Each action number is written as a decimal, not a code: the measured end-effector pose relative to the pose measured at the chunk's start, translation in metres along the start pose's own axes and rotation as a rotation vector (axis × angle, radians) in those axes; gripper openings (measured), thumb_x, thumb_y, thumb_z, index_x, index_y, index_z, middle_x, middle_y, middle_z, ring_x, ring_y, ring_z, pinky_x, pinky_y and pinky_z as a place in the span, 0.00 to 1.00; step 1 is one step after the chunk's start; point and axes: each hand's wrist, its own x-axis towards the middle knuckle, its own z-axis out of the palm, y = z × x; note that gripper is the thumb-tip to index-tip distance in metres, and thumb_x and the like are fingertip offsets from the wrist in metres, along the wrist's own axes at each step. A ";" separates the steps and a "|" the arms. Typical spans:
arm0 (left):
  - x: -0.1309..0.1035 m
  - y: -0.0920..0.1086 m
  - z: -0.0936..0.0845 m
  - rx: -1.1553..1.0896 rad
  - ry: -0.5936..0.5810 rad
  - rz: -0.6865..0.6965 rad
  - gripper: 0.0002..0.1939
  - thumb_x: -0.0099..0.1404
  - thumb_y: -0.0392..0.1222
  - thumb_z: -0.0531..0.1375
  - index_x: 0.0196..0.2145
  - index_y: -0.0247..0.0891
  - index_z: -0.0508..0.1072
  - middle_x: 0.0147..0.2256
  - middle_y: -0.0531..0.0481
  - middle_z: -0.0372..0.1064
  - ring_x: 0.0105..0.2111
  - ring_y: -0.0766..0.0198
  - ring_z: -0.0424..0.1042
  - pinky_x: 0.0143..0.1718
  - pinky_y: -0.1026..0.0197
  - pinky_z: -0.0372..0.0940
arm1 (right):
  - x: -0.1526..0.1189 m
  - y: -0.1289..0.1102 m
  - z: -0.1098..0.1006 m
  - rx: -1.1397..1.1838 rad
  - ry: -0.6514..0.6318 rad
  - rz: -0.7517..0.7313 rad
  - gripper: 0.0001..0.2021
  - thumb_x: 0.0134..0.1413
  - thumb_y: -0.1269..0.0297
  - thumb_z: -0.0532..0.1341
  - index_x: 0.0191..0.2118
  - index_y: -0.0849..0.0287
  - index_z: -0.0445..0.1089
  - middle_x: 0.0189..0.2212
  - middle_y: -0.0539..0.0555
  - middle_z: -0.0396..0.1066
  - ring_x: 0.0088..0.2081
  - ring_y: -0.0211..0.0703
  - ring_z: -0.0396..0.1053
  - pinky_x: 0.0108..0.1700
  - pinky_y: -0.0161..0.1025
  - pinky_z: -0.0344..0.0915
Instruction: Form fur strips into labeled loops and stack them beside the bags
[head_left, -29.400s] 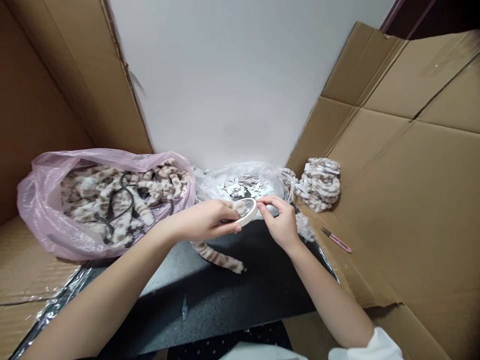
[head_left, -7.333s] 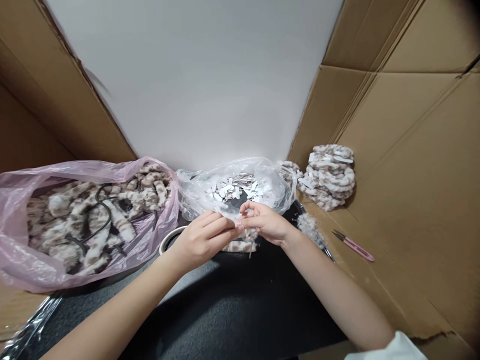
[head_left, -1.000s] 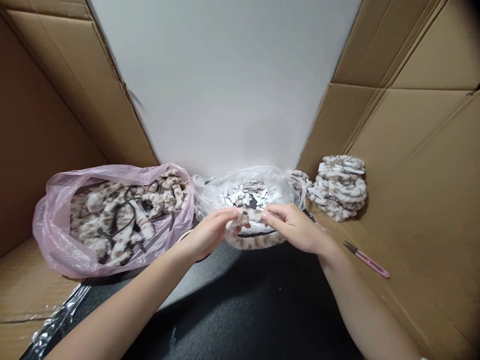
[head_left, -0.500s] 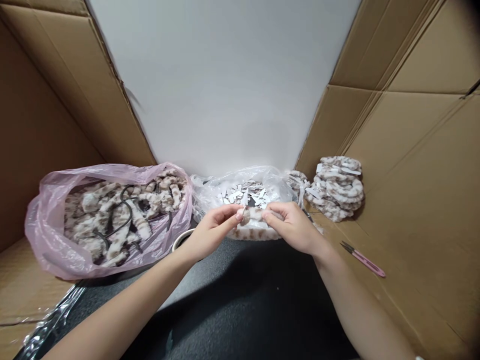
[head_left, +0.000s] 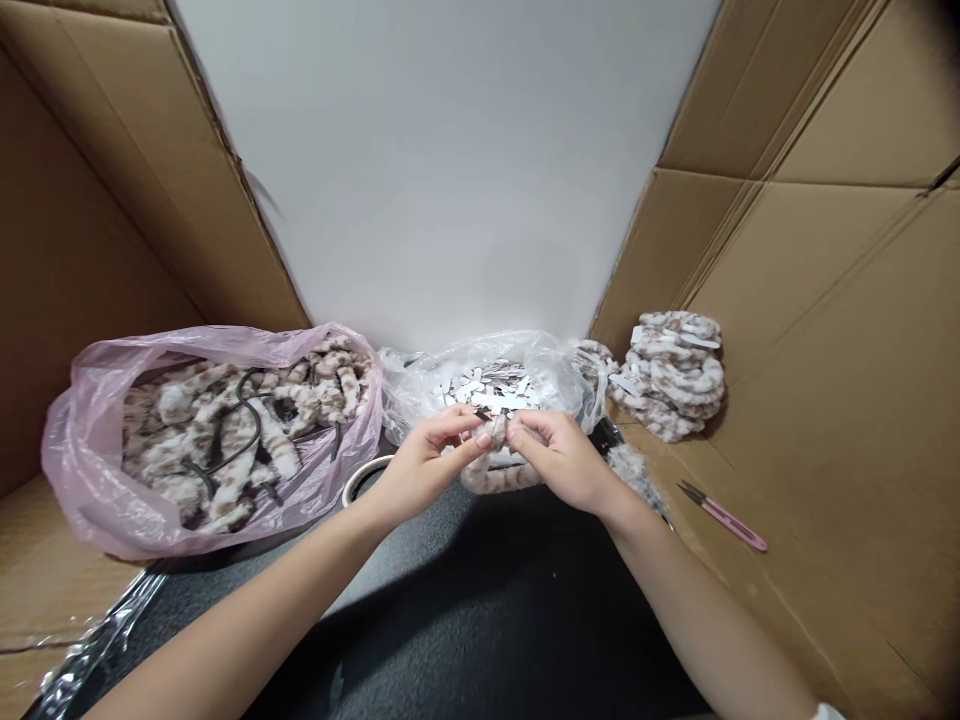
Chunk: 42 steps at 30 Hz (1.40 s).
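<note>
Both hands pinch a fluffy white band with brown spots (head_left: 502, 479), bent into a loop that hangs below the fingers. My left hand (head_left: 439, 455) grips its left side between thumb and fingers, close to a small dark piece. My right hand (head_left: 562, 460) is closed on the right side, almost touching the left fingertips. A white tag (head_left: 495, 402) shows just above the fingers; whether it is attached to the band I cannot tell. Directly behind is a clear plastic bag (head_left: 555, 360) with many white tags in it.
At left, a pink plastic bag (head_left: 75, 430) holds spotted fluffy pieces and dark cords. A roll of tape (head_left: 352, 488) lies beside it. Stacked tagged fluffy bands (head_left: 679, 380) stand at right, with pink thread snips (head_left: 724, 517) on the cardboard. Cardboard walls (head_left: 840, 330) flank the black work surface (head_left: 480, 610).
My right hand has moved left, closer to my left hand. The band is bunched into a tighter loop, and a white tag with dark bits now shows above the fingertips.
</note>
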 end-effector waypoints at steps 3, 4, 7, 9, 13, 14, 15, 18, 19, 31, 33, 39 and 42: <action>0.000 -0.002 0.000 -0.044 -0.007 -0.008 0.11 0.65 0.47 0.60 0.32 0.37 0.77 0.36 0.47 0.66 0.39 0.60 0.65 0.43 0.57 0.61 | 0.000 0.002 0.003 0.074 -0.002 0.001 0.15 0.60 0.58 0.54 0.24 0.59 0.59 0.22 0.47 0.54 0.27 0.35 0.53 0.30 0.34 0.51; 0.000 -0.003 0.000 -0.052 -0.010 -0.012 0.11 0.64 0.47 0.61 0.33 0.37 0.77 0.36 0.47 0.66 0.39 0.60 0.65 0.42 0.58 0.61 | 0.000 0.002 0.003 0.083 -0.008 -0.001 0.15 0.60 0.58 0.54 0.24 0.59 0.60 0.22 0.47 0.55 0.27 0.36 0.54 0.30 0.34 0.51; 0.000 -0.003 -0.001 -0.051 -0.022 -0.017 0.10 0.63 0.46 0.62 0.33 0.37 0.78 0.35 0.48 0.67 0.37 0.61 0.66 0.39 0.59 0.62 | 0.000 0.001 0.004 0.047 -0.024 -0.016 0.15 0.61 0.59 0.53 0.25 0.60 0.61 0.23 0.48 0.58 0.28 0.37 0.56 0.32 0.34 0.53; 0.000 -0.003 -0.001 -0.049 -0.013 -0.022 0.09 0.62 0.46 0.62 0.34 0.37 0.78 0.35 0.48 0.69 0.36 0.62 0.66 0.39 0.59 0.62 | 0.000 0.001 0.003 0.009 -0.033 -0.020 0.14 0.62 0.60 0.53 0.27 0.60 0.62 0.25 0.48 0.60 0.29 0.37 0.58 0.33 0.35 0.54; -0.001 -0.004 -0.001 -0.108 0.114 -0.061 0.11 0.60 0.47 0.65 0.36 0.37 0.76 0.32 0.49 0.72 0.34 0.62 0.68 0.38 0.60 0.62 | 0.000 0.000 0.001 0.009 -0.048 -0.031 0.15 0.65 0.57 0.50 0.30 0.59 0.62 0.27 0.49 0.62 0.31 0.39 0.60 0.34 0.36 0.55; -0.001 -0.004 -0.001 -0.121 0.148 -0.075 0.11 0.59 0.47 0.66 0.35 0.37 0.76 0.31 0.49 0.72 0.33 0.62 0.69 0.37 0.61 0.63 | -0.001 0.000 0.001 0.018 -0.054 -0.033 0.15 0.66 0.57 0.49 0.29 0.59 0.61 0.27 0.49 0.62 0.31 0.38 0.59 0.34 0.36 0.54; -0.001 -0.004 -0.001 -0.127 0.171 -0.086 0.11 0.58 0.47 0.66 0.33 0.36 0.75 0.30 0.49 0.72 0.33 0.63 0.69 0.36 0.61 0.63 | -0.001 0.000 0.001 0.028 -0.063 -0.032 0.15 0.66 0.57 0.48 0.29 0.58 0.59 0.26 0.48 0.60 0.30 0.38 0.58 0.33 0.36 0.54; 0.000 -0.004 -0.001 -0.111 0.172 -0.095 0.11 0.58 0.47 0.66 0.32 0.36 0.75 0.30 0.50 0.71 0.31 0.63 0.69 0.34 0.61 0.63 | -0.002 -0.001 0.002 0.050 -0.087 -0.001 0.10 0.64 0.65 0.48 0.30 0.57 0.57 0.25 0.46 0.57 0.28 0.37 0.55 0.32 0.36 0.52; 0.000 -0.005 0.000 -0.104 0.158 -0.094 0.11 0.58 0.47 0.66 0.33 0.36 0.75 0.30 0.49 0.71 0.31 0.63 0.69 0.34 0.61 0.64 | -0.002 -0.001 0.003 0.057 -0.088 0.017 0.07 0.63 0.67 0.48 0.32 0.57 0.57 0.25 0.46 0.57 0.28 0.36 0.55 0.32 0.35 0.52; 0.001 -0.009 -0.006 -0.014 0.006 0.044 0.11 0.63 0.44 0.62 0.42 0.38 0.76 0.30 0.51 0.69 0.29 0.65 0.65 0.32 0.63 0.61 | 0.001 0.009 0.007 0.262 -0.128 0.034 0.05 0.61 0.68 0.49 0.36 0.54 0.49 0.26 0.44 0.51 0.28 0.36 0.50 0.32 0.34 0.52; 0.002 -0.009 -0.010 0.049 -0.062 0.098 0.08 0.64 0.43 0.61 0.37 0.38 0.78 0.29 0.50 0.68 0.31 0.64 0.65 0.34 0.62 0.60 | 0.001 0.011 0.008 0.322 -0.160 0.028 0.06 0.61 0.68 0.50 0.35 0.54 0.49 0.27 0.44 0.51 0.28 0.35 0.50 0.32 0.33 0.52; 0.009 -0.011 -0.021 -0.058 -0.186 0.137 0.12 0.63 0.45 0.63 0.25 0.36 0.76 0.34 0.49 0.63 0.36 0.63 0.65 0.41 0.62 0.60 | 0.001 0.010 0.004 0.318 -0.317 0.069 0.07 0.60 0.65 0.55 0.38 0.55 0.52 0.27 0.44 0.57 0.29 0.35 0.57 0.34 0.33 0.54; 0.011 -0.017 -0.027 -0.209 -0.349 0.006 0.16 0.64 0.49 0.62 0.25 0.35 0.73 0.40 0.47 0.66 0.41 0.61 0.67 0.45 0.60 0.61 | 0.002 0.010 -0.004 0.276 -0.376 0.066 0.08 0.59 0.64 0.58 0.41 0.56 0.56 0.29 0.46 0.61 0.31 0.36 0.60 0.35 0.34 0.56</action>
